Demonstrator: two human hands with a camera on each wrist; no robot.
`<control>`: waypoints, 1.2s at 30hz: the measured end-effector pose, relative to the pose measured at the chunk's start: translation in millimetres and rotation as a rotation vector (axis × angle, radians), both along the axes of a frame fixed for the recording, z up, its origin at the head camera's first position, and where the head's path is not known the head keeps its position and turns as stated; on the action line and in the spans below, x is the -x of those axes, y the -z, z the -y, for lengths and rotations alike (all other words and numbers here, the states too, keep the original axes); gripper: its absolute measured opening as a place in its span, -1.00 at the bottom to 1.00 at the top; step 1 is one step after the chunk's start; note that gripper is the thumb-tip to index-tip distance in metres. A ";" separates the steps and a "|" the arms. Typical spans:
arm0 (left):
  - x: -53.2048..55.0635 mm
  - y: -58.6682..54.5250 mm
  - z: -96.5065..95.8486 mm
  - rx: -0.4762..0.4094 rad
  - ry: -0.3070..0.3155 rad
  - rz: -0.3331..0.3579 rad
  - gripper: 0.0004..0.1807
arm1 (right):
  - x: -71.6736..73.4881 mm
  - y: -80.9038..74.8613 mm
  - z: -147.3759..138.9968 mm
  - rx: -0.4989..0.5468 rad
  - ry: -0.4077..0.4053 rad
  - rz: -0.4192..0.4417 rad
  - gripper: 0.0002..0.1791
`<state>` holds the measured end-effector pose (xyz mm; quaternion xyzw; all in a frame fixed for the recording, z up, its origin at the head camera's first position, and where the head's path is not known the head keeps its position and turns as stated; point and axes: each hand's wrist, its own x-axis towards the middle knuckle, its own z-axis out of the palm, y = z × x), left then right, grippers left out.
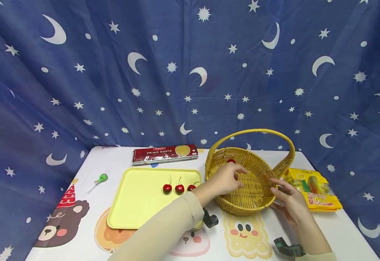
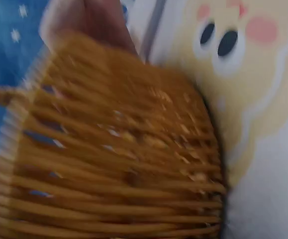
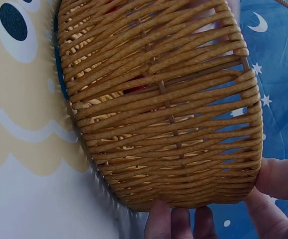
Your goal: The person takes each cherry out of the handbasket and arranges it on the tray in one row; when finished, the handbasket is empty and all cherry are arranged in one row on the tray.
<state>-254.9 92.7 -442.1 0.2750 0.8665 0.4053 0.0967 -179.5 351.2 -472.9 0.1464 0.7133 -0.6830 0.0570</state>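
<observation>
My left hand [image 1: 227, 178] reaches over the rim into a woven basket [image 1: 242, 208] with a tall arched handle. Its fingers are loosely bent, and nothing shows between them. Just behind that hand, a red cherry [image 1: 231, 160] peeks out inside the basket. My right hand [image 1: 289, 199] grips the basket's right side. In the right wrist view, the thumb is at the rim and several fingertips [image 3: 158, 219] press the outer wall. The left wrist view is blurred and filled mostly by the basket's weave [image 2: 124, 149].
Left of the basket lies a yellow tray [image 1: 137, 199] with three cherries [image 1: 179, 189], one partly behind my left arm. A red pasta pack [image 1: 163, 154] lies behind it. A green lollipop [image 1: 102, 178] is at far left, a yellow food bag [image 1: 317, 190] at right.
</observation>
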 end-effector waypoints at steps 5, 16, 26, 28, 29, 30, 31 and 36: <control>13.3 9.8 -12.4 0.115 -0.057 0.029 -0.46 | -0.6 -0.8 -2.1 -0.011 -0.021 -0.012 -0.59; 14.1 21.2 -28.6 0.421 -0.067 -0.065 -0.61 | 0.4 -0.3 -3.0 -0.026 -0.040 -0.016 -0.57; 15.4 17.0 -25.5 0.265 0.015 -0.132 -0.58 | 2.4 -0.3 -1.1 -0.038 -0.027 -0.024 -0.58; 13.8 12.7 -21.0 0.185 0.014 -0.165 -0.59 | 2.7 -0.2 -0.7 -0.034 -0.024 -0.030 -0.58; 12.2 10.2 -18.2 0.150 0.015 -0.175 -0.59 | 2.5 0.0 -1.0 -0.032 -0.025 -0.030 -0.59; 10.2 7.6 -15.1 0.118 0.015 -0.185 -0.61 | 2.2 0.3 -1.1 -0.031 -0.022 -0.034 -0.59; 7.4 4.5 -11.3 0.096 0.015 -0.195 -0.62 | 1.8 0.4 -1.2 -0.029 -0.020 -0.038 -0.60; -12.3 -10.5 15.7 -0.010 0.015 -0.186 -0.65 | 0.5 1.2 -1.8 -0.031 -0.013 -0.049 -0.60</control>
